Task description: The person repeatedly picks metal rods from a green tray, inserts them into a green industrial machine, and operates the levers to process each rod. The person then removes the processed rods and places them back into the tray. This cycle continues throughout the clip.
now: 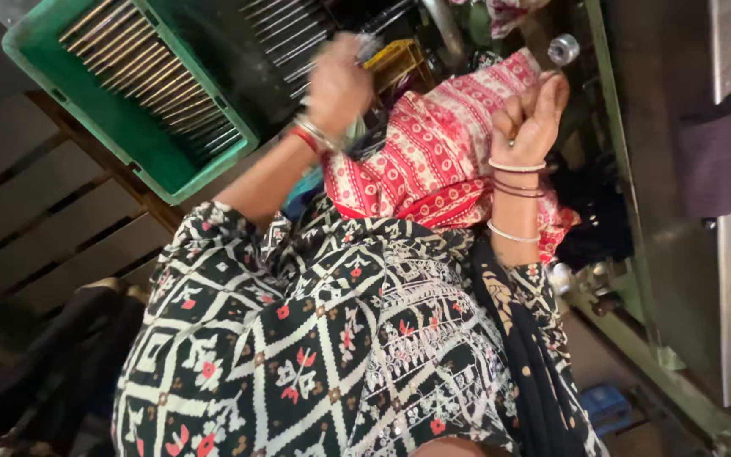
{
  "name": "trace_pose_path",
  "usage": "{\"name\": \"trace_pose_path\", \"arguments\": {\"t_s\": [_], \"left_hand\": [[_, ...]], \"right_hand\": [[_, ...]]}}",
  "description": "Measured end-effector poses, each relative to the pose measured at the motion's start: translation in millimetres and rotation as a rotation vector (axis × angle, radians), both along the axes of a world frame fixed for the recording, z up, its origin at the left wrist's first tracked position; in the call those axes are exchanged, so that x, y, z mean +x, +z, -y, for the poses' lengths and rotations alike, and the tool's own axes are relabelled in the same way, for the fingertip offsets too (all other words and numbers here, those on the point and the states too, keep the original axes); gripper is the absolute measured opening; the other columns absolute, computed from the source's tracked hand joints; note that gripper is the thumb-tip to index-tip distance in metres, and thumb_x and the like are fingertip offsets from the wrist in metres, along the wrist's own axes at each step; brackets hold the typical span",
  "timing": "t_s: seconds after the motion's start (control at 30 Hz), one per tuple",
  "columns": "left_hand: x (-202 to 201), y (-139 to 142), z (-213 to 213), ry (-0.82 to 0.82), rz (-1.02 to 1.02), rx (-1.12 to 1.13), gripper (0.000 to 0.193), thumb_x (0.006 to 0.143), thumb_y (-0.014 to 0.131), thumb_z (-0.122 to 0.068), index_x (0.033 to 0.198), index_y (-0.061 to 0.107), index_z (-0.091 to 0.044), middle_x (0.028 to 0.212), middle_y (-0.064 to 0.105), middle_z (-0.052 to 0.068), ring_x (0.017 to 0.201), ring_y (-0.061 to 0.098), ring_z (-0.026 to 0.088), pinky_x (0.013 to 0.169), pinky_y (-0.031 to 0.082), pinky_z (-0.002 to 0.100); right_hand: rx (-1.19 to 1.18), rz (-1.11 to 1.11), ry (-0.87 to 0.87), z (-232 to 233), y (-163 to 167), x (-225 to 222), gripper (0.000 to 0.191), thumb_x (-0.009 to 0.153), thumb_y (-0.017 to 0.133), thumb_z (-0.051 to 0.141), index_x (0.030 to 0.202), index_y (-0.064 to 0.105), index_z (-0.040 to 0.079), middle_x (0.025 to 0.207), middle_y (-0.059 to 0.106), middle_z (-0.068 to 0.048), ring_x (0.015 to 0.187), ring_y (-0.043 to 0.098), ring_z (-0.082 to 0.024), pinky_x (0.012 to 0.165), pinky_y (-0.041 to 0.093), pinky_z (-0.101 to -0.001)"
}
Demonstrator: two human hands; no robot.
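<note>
Right hand [531, 117] was raised, fingers [524, 108] curled narrow around something small; what it held could not be told. Just above it sat a small shiny metal cylinder part [563, 50], close to the fingertips, contact unclear. Left hand [338, 85] was blurred, closed loosely on what looked like thin metal rods [364, 49]; exact grip could not be told. Bangles showed on both wrists. Between and under the hands lay a red and cream patterned cloth [433, 152], draped over the lap area. Behind the left hand stood a small yellow crate [398, 61], and further left a green plastic crate [120, 135] tilted in view, filled with long thin metal rods [150, 72] laid side by side. More rods [285, 30] lay on a dark surface at top centre. The person wore a black and white patterned garment [315, 338] with red accents. Left of it was a wooden pallet floor [35, 203]. On the right ran a green-painted metal machine frame [636, 338] with a grey steel panel [670, 169] and a dark purple cloth [717, 144] hung on its edge. A blue object [607, 406] sat low by the frame, too hidden to tell. The room was dim, workshop-like.
</note>
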State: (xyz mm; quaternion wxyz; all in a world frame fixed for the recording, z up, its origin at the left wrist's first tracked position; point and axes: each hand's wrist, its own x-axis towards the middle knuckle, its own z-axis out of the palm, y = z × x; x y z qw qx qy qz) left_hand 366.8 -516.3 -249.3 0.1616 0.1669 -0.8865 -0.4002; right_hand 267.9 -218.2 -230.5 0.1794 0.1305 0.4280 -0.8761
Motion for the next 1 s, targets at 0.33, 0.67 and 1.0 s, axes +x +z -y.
{"name": "trace_pose_path", "arguments": {"t_s": [0.33,0.67,1.0], "left_hand": [[15,-106,41,0.054,0.142,-0.050,0.009,0.083,0.071,-0.006,0.089,0.077,-0.010,0.090,0.071,0.020,0.083,0.068,0.042,0.073,0.056,0.050],[27,-120,63,0.880,0.652,0.962,0.062,0.086,0.058,-0.051,0.119,0.061,0.002,0.123,0.061,0.019,0.114,0.058,0.036,0.098,0.043,0.045],[36,-115,106,0.520,0.448,0.512,0.059,0.098,0.060,-0.051,0.117,0.069,0.004,0.120,0.069,0.022,0.112,0.061,0.032,0.098,0.047,0.040]], "right_hand": [[-0.099,0.047,0.001,-8,-12,18,0.015,0.109,0.060,0.031,0.120,0.058,0.022,0.067,0.024,0.005,0.050,0.021,-0.006,0.043,0.018,-0.0220],[-0.094,0.016,0.035,-5,-14,12,0.018,0.111,0.062,0.033,0.119,0.055,0.019,0.070,0.025,0.005,0.049,0.020,-0.005,0.040,0.018,-0.0205],[-0.087,0.053,0.014,-7,-16,16,0.018,0.112,0.064,0.032,0.120,0.055,0.019,0.069,0.024,0.005,0.049,0.021,-0.006,0.042,0.019,-0.0216]]}}
